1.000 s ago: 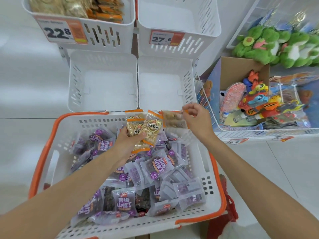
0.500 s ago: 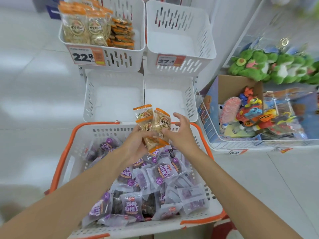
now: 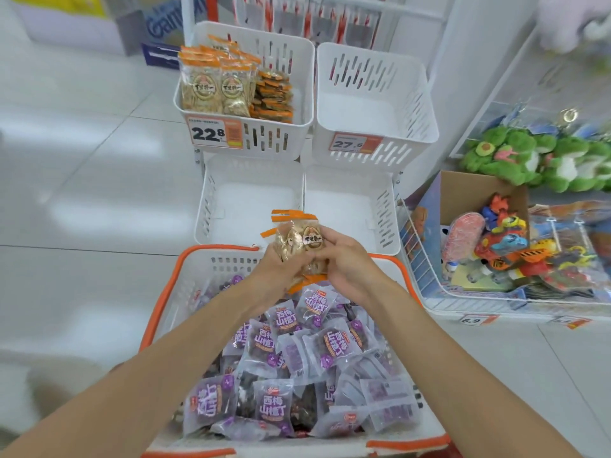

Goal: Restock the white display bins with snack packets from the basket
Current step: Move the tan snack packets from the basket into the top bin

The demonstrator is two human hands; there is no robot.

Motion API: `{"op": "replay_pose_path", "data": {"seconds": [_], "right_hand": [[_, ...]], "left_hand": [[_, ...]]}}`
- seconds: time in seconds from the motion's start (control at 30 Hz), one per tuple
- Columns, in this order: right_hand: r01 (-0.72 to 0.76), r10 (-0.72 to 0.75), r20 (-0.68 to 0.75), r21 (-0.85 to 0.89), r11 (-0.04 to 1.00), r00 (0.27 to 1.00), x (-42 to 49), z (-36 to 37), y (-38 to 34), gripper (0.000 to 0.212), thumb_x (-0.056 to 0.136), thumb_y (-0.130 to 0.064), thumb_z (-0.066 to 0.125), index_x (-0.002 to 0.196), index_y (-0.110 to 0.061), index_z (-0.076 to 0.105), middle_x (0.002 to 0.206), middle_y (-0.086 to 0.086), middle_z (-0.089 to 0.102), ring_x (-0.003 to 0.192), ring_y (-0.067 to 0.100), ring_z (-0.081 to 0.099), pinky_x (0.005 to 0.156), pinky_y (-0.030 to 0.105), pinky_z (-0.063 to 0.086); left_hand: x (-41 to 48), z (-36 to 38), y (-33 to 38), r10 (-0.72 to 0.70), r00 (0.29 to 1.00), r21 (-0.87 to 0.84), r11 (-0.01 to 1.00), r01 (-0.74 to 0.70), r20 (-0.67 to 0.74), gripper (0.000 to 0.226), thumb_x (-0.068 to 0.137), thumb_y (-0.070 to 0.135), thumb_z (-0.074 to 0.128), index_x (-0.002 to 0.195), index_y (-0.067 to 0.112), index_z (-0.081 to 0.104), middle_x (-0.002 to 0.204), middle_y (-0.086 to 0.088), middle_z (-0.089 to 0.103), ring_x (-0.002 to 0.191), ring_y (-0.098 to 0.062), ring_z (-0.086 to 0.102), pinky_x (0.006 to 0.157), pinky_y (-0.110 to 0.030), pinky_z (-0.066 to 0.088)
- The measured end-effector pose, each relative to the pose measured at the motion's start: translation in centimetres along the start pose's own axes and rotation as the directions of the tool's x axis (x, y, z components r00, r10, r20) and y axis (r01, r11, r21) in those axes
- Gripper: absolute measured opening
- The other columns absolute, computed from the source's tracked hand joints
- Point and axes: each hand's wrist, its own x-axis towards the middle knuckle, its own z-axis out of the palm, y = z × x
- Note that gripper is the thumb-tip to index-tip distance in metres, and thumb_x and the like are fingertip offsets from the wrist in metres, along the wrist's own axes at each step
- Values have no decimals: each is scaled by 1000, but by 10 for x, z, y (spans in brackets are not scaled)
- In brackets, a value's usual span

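Both my hands hold a bunch of orange-topped snack packets (image 3: 299, 241) above the far rim of the white and orange basket (image 3: 172, 289). My left hand (image 3: 276, 269) grips the bunch from the left, my right hand (image 3: 344, 262) from the right. Several purple snack packets (image 3: 310, 352) fill the basket. Four white display bins stand beyond: the upper left bin (image 3: 281, 140) holds the same orange-topped packets (image 3: 215, 87), while the upper right bin (image 3: 373, 104), the lower left bin (image 3: 244, 200) and the lower right bin (image 3: 350, 203) hold nothing.
A wire tray (image 3: 429, 292) on the right holds packaged toys (image 3: 509, 252) and a cardboard box. Green plush toys (image 3: 535, 160) sit behind it. Price tags 22.8 (image 3: 215, 133) and 27.6 (image 3: 355, 143) hang on the upper bins. White tiled floor lies to the left.
My right hand came over to the packets in my left hand, and both now hold the bunch together. My view has tilted up, showing more of the upper bins.
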Motion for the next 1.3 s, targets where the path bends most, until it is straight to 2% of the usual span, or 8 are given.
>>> {"op": "replay_pose_path", "data": {"seconds": [0.2,0.37,0.53,0.67,0.87,0.97,1.07,1.3], "right_hand": [[-71,70,7,121,990,998,21,26,-22,41,95,-11,45,133,4,54,134,28,56,110,33,57,97,50,49],[15,-30,80,183,983,996,38,58,-68,38,100,-10,49,137,-7,49,115,15,67,92,27,68,76,38,59],[129,-121,-59,177,976,991,70,87,-97,31,101,-17,50,128,-6,57,101,12,70,76,20,71,54,31,56],[101,-101,-6,146,984,995,90,94,-114,28,102,-27,44,110,-14,66,92,7,72,74,18,70,52,27,52],[140,-147,-106,-77,987,983,139,96,-143,39,100,-40,46,123,-13,62,105,10,73,83,21,72,55,28,54],[198,-222,-189,-139,970,957,169,85,-164,37,99,-42,48,122,-17,63,107,8,74,94,24,72,77,41,60],[277,-369,-297,-309,910,881,205,78,-183,43,95,-44,53,131,-21,49,116,3,66,99,20,67,86,43,58],[180,-240,-62,-486,855,969,261,96,-172,59,90,-45,54,143,-35,32,131,-9,55,116,16,56,103,42,45]], "left_hand": [[3,-10,44,-2,1000,-123,992,-2,-29,78,54,11,60,130,8,44,105,-17,60,88,-29,60,85,-45,51],[7,-13,107,224,970,-68,971,-231,-100,22,69,17,48,84,17,64,73,-3,60,58,-14,60,51,-24,50],[36,-22,151,420,834,60,902,-428,-358,50,78,54,51,102,14,66,100,-10,71,94,-27,70,86,-53,56],[62,-31,173,405,845,156,915,-373,-350,35,88,36,40,95,11,64,95,-16,68,93,-35,67,84,-64,51],[111,-48,205,481,798,419,849,-321,-363,70,80,72,18,80,21,66,88,-5,70,92,-27,64,91,-55,48],[128,-74,220,681,705,734,580,-354,-198,59,95,63,21,103,26,68,115,-4,66,112,-25,57,100,-56,42],[149,-124,222,856,510,994,110,-26,-82,53,95,38,54,144,23,45,156,-11,33,144,-33,27,115,-57,25],[182,-189,218,775,627,991,-131,37,79,82,90,75,19,156,26,15,162,-15,20,149,-34,18,115,-55,23]]}}
